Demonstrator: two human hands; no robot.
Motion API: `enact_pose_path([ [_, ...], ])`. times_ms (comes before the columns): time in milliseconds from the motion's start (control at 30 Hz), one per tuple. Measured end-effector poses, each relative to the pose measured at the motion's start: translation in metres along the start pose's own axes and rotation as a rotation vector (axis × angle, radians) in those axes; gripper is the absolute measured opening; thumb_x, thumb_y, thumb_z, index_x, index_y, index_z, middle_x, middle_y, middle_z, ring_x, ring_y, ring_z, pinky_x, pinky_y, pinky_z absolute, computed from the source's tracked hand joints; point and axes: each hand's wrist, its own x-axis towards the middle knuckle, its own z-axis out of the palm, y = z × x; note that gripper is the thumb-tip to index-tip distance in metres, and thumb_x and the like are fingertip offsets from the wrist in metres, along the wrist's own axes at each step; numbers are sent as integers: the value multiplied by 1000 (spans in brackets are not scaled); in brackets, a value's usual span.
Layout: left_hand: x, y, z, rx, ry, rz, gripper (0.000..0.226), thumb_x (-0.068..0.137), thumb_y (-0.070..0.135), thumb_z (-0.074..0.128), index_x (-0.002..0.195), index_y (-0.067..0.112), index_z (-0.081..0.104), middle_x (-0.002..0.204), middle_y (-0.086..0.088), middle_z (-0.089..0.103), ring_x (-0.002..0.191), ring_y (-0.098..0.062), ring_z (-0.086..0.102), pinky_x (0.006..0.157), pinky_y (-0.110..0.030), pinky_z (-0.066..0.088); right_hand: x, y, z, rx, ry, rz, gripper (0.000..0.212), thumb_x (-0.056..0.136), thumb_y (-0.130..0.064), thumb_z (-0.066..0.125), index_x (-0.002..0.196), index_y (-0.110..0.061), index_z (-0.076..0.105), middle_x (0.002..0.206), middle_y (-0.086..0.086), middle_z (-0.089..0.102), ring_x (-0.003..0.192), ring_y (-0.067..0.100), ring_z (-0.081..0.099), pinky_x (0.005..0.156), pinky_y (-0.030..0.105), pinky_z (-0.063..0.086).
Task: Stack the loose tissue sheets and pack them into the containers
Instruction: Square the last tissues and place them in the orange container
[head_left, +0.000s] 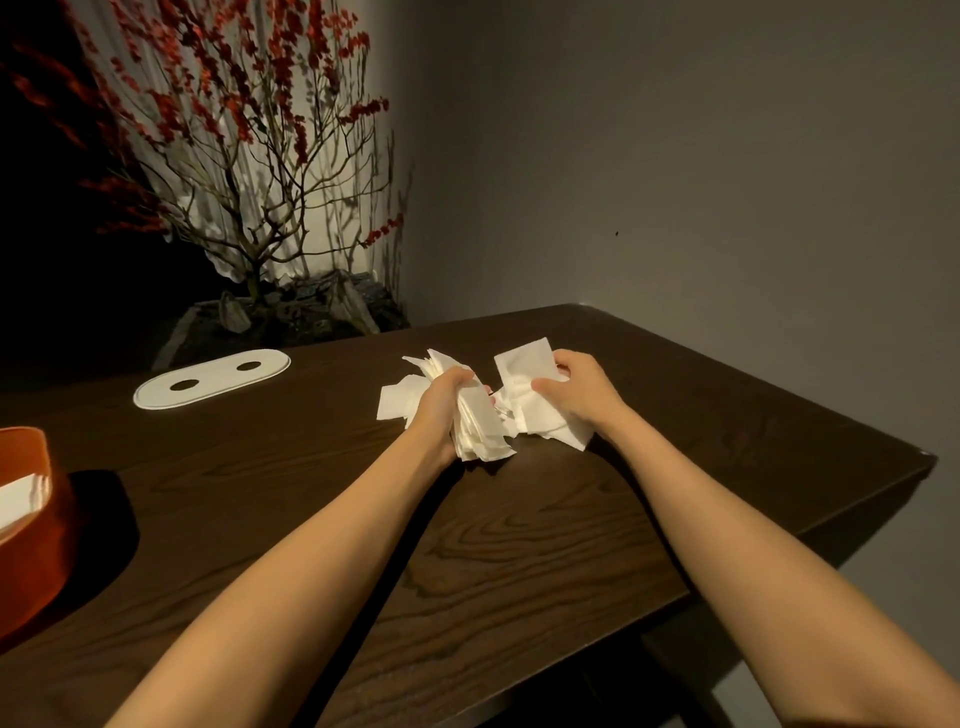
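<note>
My left hand (441, 402) grips a thick stack of white tissue sheets (480, 428) at the far middle of the dark wooden table (311, 493). Several sheets fan out beyond its fingers. My right hand (576, 387) pinches a loose tissue sheet (524, 364) over a small pile of tissues (550, 423) lying on the table. An orange container (28, 519) with white tissues inside stands at the left edge of the view.
A white oval lid (213, 387) with two dark holes lies at the far left of the table. Behind it stands a potted branch with red blossoms (249, 156). The table's right edge (810, 525) drops off near a grey wall.
</note>
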Motion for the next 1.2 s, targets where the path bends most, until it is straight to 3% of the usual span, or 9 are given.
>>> enact_pose_path([
  [100, 0, 0, 1, -8, -17, -14, 11, 92, 17, 50, 98, 9, 45, 82, -11, 53, 70, -20, 55, 65, -34, 48, 10, 1, 12, -59, -41, 27, 22, 91, -11, 55, 112, -7, 60, 109, 11, 63, 93, 20, 56, 73, 29, 45],
  [233, 3, 3, -3, 10, -35, -26, 11, 92, 19, 51, 95, 10, 46, 80, -10, 54, 68, -18, 54, 68, -35, 46, 15, 4, 20, -378, -273, 89, 55, 93, -26, 58, 143, -16, 37, 143, 11, 42, 131, 31, 36, 106, 45, 36],
  [333, 5, 6, -7, 58, -38, -55, 26, 89, 24, 55, 110, 10, 46, 86, -11, 57, 74, -20, 56, 72, -37, 48, 19, 1, 20, -433, -299, 150, 67, 93, -32, 60, 148, -12, 27, 150, 10, 35, 135, 31, 35, 108, 43, 35],
  [467, 7, 8, -11, 81, -39, -67, 50, 85, 26, 58, 129, 10, 42, 89, -11, 59, 78, -22, 59, 80, -40, 49, 21, -4, 19, -301, -293, 218, 62, 90, -23, 66, 142, -4, 37, 142, 11, 45, 122, 28, 48, 86, 27, 43],
  [567, 5, 9, -11, 54, -43, -62, 42, 87, 24, 57, 123, 10, 44, 83, -11, 59, 74, -21, 60, 78, -40, 50, 17, -4, 20, -184, -298, 213, 41, 86, -18, 68, 122, -5, 54, 114, 13, 58, 94, 22, 55, 66, 22, 44],
  [633, 5, 10, -12, 19, -46, -66, 33, 88, 23, 55, 117, 9, 45, 78, -10, 58, 68, -20, 58, 70, -37, 50, 16, 3, 23, -39, -263, 193, 30, 83, -15, 69, 110, -8, 60, 109, 10, 62, 96, 24, 60, 75, 29, 52],
  [867, 2, 14, -16, -3, 70, -34, 20, 90, 23, 55, 102, 8, 50, 77, -9, 55, 65, -19, 55, 65, -33, 46, 11, 9, 25, 175, 44, 185, 28, 89, -20, 61, 114, -9, 58, 108, 8, 62, 97, 24, 61, 79, 39, 53],
  [1033, 6, 17, -5, 313, 210, 133, 45, 90, 28, 55, 128, 7, 42, 111, -10, 59, 95, -21, 58, 80, -35, 47, 8, 3, 32, 100, 169, 149, 26, 88, -20, 61, 109, -4, 60, 106, 12, 64, 92, 26, 61, 68, 36, 49],
  [1200, 8, 11, 7, 561, 157, 298, 58, 91, 36, 54, 136, 3, 42, 127, -15, 54, 103, -20, 56, 64, -24, 41, -8, -20, 42, -2, 260, -45, 7, 88, -20, 60, 89, -15, 56, 81, 2, 60, 70, 19, 56, 54, 30, 42],
])
